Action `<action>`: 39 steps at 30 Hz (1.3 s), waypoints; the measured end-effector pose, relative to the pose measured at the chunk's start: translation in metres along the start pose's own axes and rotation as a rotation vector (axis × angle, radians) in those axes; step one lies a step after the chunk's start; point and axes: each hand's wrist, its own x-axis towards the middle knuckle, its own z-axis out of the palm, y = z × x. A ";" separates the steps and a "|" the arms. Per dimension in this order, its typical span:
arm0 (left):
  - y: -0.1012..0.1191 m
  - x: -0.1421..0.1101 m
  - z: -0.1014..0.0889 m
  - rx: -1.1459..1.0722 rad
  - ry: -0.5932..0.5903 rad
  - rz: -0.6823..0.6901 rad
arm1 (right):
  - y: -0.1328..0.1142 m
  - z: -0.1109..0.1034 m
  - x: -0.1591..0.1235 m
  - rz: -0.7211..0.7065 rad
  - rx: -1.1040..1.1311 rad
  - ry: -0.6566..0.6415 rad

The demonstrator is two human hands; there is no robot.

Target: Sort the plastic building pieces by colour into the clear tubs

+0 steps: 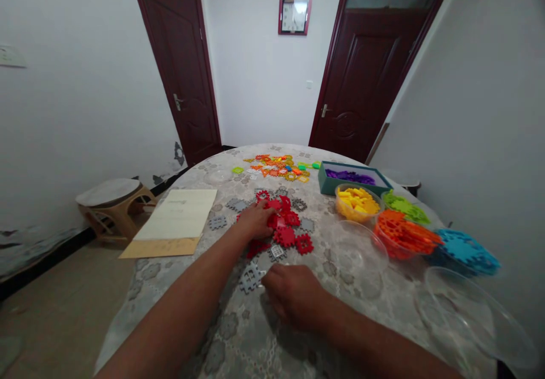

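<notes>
My left hand (256, 220) reaches into a pile of red toothed plastic building pieces (285, 235). Its fingers are a little apart over the pile and touch the pieces. Closed in a pinch, my right hand (293, 297) is at the right edge of a grey toothed building piece (251, 278) with cut-outs, near the table's front. Its fingertips are partly hidden. A smaller grey piece with a grid (277, 252) lies between the hands, and more grey pieces (218, 222) surround the red pile.
Mixed coloured pieces (276, 167) lie farther back. On the right are a green box (327, 183) of purple pieces, tubs of yellow pieces (357, 201), orange pieces (402, 234), lime pieces (406, 206) and blue pieces (466, 251), and clear lids (357, 248). Papers (176, 214) lie left.
</notes>
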 end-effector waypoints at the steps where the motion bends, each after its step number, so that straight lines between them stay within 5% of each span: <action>1: -0.002 0.003 0.000 0.002 0.013 -0.011 | 0.004 0.014 0.006 -0.020 -0.010 -0.005; 6: -0.021 0.002 -0.004 0.013 0.061 -0.101 | 0.022 0.054 0.007 -0.095 0.127 0.153; 14: -0.075 -0.014 -0.015 -0.060 0.291 -0.142 | 0.033 0.056 0.009 -0.097 0.257 0.169; 20: -0.088 -0.025 -0.012 -0.090 0.356 -0.211 | 0.034 0.059 0.009 -0.097 0.308 0.164; 27: -0.063 -0.061 -0.010 -0.113 0.379 -0.187 | 0.034 0.055 0.010 -0.100 0.312 0.175; 34: 0.001 -0.093 -0.009 -0.069 0.134 -0.055 | 0.033 0.056 0.009 -0.109 0.314 0.192; 39: 0.019 -0.115 -0.013 -0.095 0.035 0.051 | 0.033 0.056 0.009 -0.107 0.295 0.199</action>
